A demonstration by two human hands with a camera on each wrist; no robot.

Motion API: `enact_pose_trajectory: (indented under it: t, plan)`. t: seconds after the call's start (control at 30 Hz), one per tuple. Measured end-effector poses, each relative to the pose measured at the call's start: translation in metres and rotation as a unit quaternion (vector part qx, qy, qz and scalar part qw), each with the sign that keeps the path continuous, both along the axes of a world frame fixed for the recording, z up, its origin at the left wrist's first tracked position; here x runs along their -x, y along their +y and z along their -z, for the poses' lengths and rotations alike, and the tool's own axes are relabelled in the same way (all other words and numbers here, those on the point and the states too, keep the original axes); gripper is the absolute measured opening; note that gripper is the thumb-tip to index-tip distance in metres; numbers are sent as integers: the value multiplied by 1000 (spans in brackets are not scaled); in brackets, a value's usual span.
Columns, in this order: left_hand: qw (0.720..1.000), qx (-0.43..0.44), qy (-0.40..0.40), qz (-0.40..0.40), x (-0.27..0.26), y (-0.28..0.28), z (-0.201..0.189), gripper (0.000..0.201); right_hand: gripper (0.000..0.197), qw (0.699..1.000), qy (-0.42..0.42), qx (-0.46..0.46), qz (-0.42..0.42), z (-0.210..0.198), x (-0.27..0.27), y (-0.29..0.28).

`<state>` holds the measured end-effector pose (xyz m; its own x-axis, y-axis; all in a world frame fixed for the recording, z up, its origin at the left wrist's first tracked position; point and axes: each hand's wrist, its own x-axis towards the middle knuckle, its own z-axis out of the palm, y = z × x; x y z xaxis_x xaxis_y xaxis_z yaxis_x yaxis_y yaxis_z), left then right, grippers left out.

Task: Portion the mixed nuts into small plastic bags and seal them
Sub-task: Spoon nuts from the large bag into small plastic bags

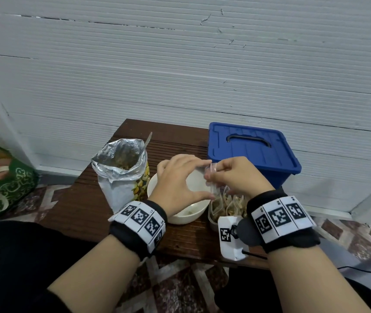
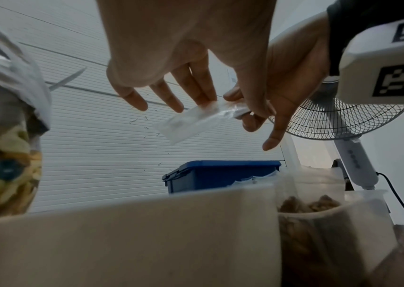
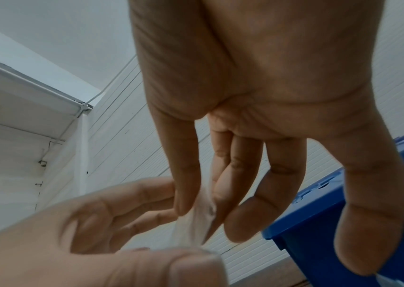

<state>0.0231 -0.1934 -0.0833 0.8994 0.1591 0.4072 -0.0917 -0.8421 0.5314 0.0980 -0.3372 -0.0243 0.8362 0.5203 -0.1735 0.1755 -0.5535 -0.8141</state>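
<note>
A small dark brown wooden table (image 1: 85,213) with a slatted top stands at lower centre of the head view. Directly on it: an opened foil bag of nuts (image 1: 121,175) at left, a spoon handle (image 1: 147,141) projecting from it; a white bowl (image 1: 188,216) at centre; a clear tub (image 1: 214,221) of filled small bags right of the bowl; a blue lidded box (image 1: 252,152) at the far right.

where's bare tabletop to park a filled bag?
Free: the table strip left of the foil bag; the near edge in front of the bowl; the far strip between foil bag and blue box. Crowded: the middle and right, where both hands hold an empty bag over the bowl, beside the tub of bags.
</note>
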Motion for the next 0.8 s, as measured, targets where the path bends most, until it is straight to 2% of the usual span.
enact_pose_trajectory:
  t: [0.13,0.27,0.4,0.63,0.8]
  plan:
    - [998,51,-20,-14,2,1,-1,62,26,998,49,-30,22,-5,1,-4]
    - [995,91,-40,-12,3,4,0,53,17,995,85,-49,15,-10,1,-7]
    - [994,98,-39,-9,4,5,-3,49,10,998,51,-37,14,-7,2,-5]
    - [992,114,-61,-10,6,8,-3,40,11,999,-5,-28,27,-4,-1,4]
    - [986,143,-78,-17,9,14,-5,37,13,999,-6,-25,28,-8,1,15]
